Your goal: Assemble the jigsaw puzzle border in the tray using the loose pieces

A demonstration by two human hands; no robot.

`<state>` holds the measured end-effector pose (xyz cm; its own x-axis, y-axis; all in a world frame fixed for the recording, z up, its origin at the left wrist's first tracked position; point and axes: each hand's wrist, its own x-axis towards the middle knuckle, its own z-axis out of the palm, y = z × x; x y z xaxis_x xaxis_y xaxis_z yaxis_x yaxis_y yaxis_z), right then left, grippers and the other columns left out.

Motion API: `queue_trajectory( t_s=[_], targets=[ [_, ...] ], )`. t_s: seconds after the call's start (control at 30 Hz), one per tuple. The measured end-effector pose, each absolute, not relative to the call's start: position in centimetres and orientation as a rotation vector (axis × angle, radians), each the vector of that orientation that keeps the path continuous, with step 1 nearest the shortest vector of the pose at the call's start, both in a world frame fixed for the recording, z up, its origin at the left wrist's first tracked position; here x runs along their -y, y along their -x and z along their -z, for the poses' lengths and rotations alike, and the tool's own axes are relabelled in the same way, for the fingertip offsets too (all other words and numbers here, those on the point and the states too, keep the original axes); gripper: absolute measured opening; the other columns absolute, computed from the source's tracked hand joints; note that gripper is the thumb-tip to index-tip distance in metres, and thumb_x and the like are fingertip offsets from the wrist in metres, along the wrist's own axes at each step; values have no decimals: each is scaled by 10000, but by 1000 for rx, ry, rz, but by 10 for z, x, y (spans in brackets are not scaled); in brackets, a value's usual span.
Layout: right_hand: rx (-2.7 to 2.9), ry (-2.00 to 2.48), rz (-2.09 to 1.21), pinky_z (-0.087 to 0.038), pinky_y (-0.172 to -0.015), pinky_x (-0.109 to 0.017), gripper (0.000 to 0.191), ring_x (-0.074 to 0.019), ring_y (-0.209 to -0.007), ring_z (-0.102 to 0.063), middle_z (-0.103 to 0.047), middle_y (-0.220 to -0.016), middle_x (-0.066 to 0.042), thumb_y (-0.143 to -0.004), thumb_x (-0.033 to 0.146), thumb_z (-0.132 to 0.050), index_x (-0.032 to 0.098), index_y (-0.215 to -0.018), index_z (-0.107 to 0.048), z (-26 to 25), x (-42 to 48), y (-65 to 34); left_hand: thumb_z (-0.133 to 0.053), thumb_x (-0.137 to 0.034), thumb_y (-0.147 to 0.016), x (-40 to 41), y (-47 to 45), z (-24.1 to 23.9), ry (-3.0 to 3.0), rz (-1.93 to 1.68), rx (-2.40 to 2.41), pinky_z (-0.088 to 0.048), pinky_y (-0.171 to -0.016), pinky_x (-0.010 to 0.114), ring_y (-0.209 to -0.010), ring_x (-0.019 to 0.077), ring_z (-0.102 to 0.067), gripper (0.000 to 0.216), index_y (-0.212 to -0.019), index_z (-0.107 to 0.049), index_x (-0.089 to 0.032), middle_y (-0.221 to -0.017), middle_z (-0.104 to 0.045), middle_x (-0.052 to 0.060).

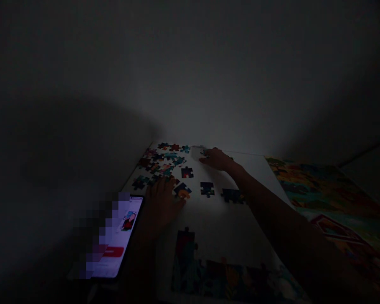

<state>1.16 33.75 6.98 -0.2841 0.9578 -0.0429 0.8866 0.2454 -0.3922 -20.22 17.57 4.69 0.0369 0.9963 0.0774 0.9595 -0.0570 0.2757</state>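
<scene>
In the dim light, my right hand (217, 159) reaches to the far edge of a white board (209, 232). Its thumb and fingers close around a small jigsaw puzzle piece (203, 151). My left hand (164, 202) lies flat with fingers apart, its fingertips over the near side of a heap of loose puzzle pieces (170, 156). Beside its thumb is a piece with an orange patch (183, 192). Single pieces, one dark with red (187, 172) and one dark blue (207, 189), lie between the hands. A dark joined pair (232, 195) sits by my right forearm.
A joined strip of puzzle (221, 278) runs along the board's near edge, rising at its left end. Left of the board, a phone (120, 240) with a lit screen leans close to my left wrist. A colourful printed picture (329, 198) lies at the right. Behind is a pale wall (209, 84).
</scene>
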Motion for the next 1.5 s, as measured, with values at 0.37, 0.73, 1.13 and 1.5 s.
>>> queue_trajectory(
  t_s=[0.37, 0.73, 1.13, 1.5],
  targets=[
    [2502, 1399, -643, -465, -941, -400, 456, -291, -1103, -556, -608, -1141, -162, -776, 370, -733, 155, -1164, -630, -53, -301, 24, -564, -418, -900, -171, 205, -56, -2127, -283, -1977, -250, -1114, 564, -1422, 349, -298, 525, -1396, -478, -270, -1494, -409, 149],
    [2036, 1321, -998, -502, -746, -307, 243, -182, -824, -619, -659, -898, -33, -701, 174, -687, 183, -909, -563, -46, -297, -11, -650, -386, -844, -172, 214, -60, -2098, -280, -1959, -215, -1117, 608, -1419, 373, -298, 568, -1379, -501, -267, -1517, -367, 155],
    [2355, 1474, -596, -441, -998, -443, 327, -286, -1156, -570, -613, -1250, -138, -882, 326, -603, 190, -1179, -631, -71, -240, -52, -682, -292, -819, -177, 205, -60, -2211, -341, -1788, -220, -1163, 512, -1423, 282, -310, 319, -1133, -632, -267, -1483, -450, 46],
    [2532, 1494, -482, -438, -984, -456, 529, -332, -1194, -522, -568, -1280, -175, -775, 398, -743, 178, -1243, -629, -49, -243, -52, -625, -293, -854, -173, 209, -56, -2291, -242, -1741, -166, -1161, 591, -1461, 318, -226, 473, -1321, -557, -315, -1540, -373, 61]
  ],
)
